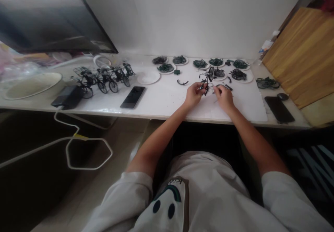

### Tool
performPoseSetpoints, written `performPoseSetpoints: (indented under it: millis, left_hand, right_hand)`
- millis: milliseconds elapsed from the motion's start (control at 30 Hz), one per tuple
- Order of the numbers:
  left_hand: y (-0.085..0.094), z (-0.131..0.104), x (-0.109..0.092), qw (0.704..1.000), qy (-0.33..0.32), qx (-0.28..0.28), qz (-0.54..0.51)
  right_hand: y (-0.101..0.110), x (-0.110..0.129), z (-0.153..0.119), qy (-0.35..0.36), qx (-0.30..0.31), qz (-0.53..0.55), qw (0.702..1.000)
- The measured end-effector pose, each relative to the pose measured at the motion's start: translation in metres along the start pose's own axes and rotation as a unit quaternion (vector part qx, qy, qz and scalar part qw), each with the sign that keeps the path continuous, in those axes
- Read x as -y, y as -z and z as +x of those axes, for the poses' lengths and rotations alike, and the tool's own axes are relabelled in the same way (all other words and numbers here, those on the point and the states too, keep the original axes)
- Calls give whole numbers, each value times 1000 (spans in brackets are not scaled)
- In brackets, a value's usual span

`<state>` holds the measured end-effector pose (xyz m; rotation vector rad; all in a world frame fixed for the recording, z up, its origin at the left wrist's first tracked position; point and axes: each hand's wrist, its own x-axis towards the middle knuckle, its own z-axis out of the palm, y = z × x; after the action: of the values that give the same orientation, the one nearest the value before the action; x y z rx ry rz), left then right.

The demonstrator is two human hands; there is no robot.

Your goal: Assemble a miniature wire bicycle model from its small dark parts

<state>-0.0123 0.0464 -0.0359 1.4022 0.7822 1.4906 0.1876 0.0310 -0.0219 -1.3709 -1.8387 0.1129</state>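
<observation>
My left hand (pixel 194 94) is closed on a partly built model bicycle (pixel 206 82), a dark frame with handlebars and one wheel at its upper end. Just to the right, my right hand (pixel 223 95) is pinched beside the frame; what its fingertips hold, if anything, is too small to make out. A thin ring (pixel 210 85) shows between the two hands. Behind the right hand lies a dark flat part (pixel 226 86). A curved black part (pixel 182 82) rests on the white sheet left of my hands.
Plates of dark green parts (pixel 165 68) line the back of the table. Several assembled model bicycles (pixel 113 86) stand at left, near a phone (pixel 133 97), a black power adapter (pixel 68 97) and a basin (pixel 33 86). At right lie another phone (pixel 279 109) and a mouse (pixel 283 96).
</observation>
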Motion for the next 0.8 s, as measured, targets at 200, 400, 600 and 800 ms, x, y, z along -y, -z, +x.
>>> performPoseSetpoints:
  millis: [200, 400, 600, 800]
  left_hand:
    - [-1, 0, -3, 1000, 10, -19, -10]
    - [-3, -3, -8, 1000, 1, -17, 4]
    - [-3, -3, -7, 1000, 13, -12, 7]
    - [-3, -4, -9, 1000, 13, -25, -4]
  right_hand:
    - [-3, 2, -2, 10, -23, 16, 1000]
    - [-1, 1, -3, -23, 26, 1, 999]
    - [1, 2, -2, -5, 16, 24, 1000]
    - [3, 5, -3, -7, 12, 79, 997]
